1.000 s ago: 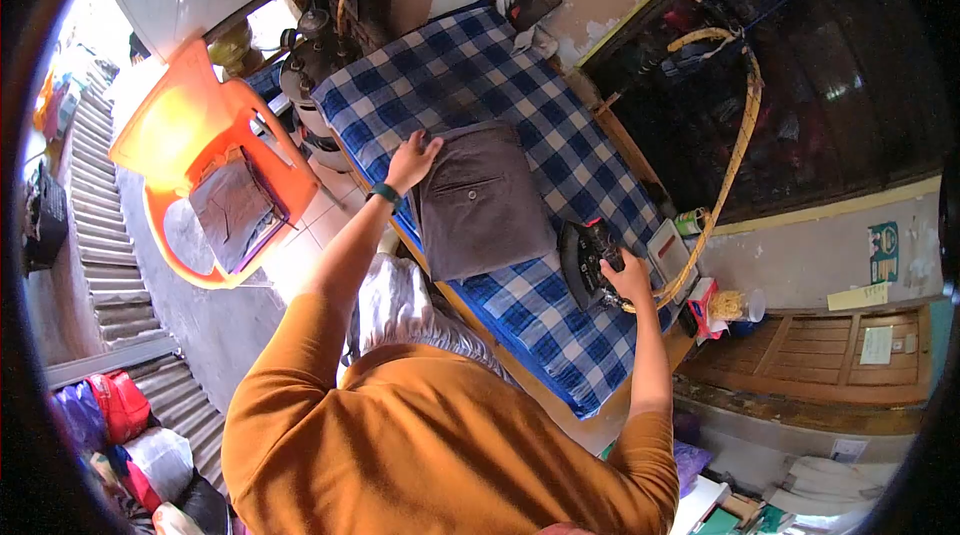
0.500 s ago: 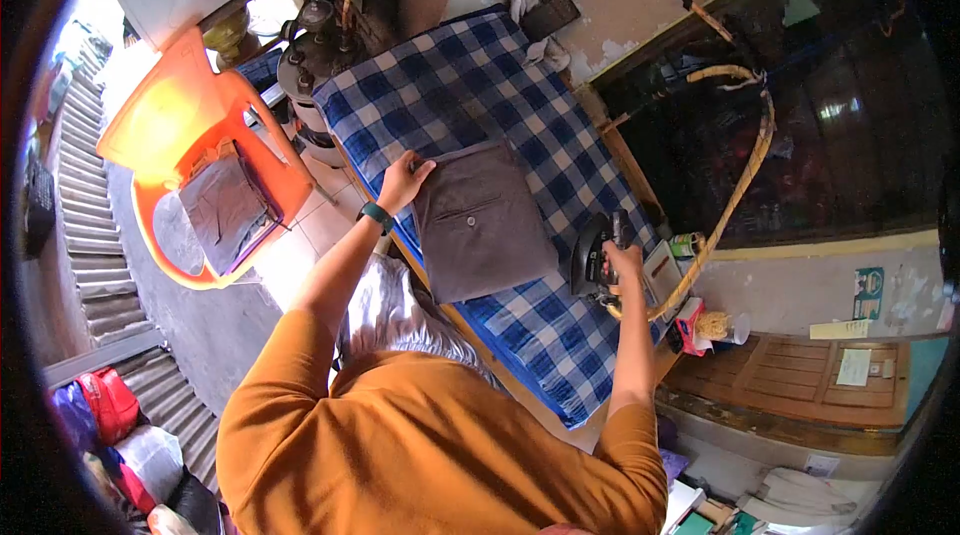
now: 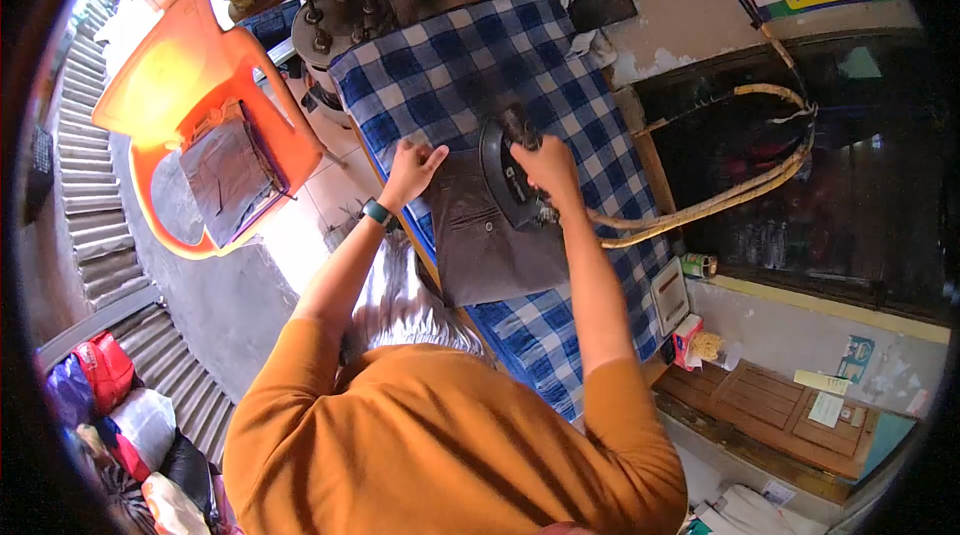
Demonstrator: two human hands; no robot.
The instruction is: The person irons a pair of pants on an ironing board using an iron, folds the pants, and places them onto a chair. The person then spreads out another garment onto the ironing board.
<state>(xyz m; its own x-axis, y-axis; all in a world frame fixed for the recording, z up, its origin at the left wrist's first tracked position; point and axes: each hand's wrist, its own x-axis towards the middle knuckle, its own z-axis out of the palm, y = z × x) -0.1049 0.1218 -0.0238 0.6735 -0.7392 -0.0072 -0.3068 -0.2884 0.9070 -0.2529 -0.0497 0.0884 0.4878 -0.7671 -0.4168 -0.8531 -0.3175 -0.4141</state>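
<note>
Folded dark grey trousers point(image 3: 490, 255) with a button and a pocket slit lie on a blue checked cloth point(image 3: 540, 340) over a table. My right hand point(image 3: 548, 173) is wrapped round the handle of a black iron point(image 3: 505, 170), which rests on the upper right part of the trousers. A tan wrapped hose or cord point(image 3: 720, 205) runs from the iron to the right. At the upper left edge of the trousers is my left hand point(image 3: 410, 173), its thumb and fingers apart and nothing held. A dark watch sits on my left wrist.
An orange chair point(image 3: 160, 85) at the left holds folded clothes point(image 3: 228, 175). A metal boiler-like vessel point(image 3: 340, 15) stands beyond the table's far left corner. Toward the right are a white box point(image 3: 669, 295), a green can point(image 3: 698, 265) and a wooden door point(image 3: 770, 415). Bags lie at the lower left.
My right hand has brought the iron from the cloth right of the trousers up and left onto them. My left hand has opened at their edge. The view has shifted.
</note>
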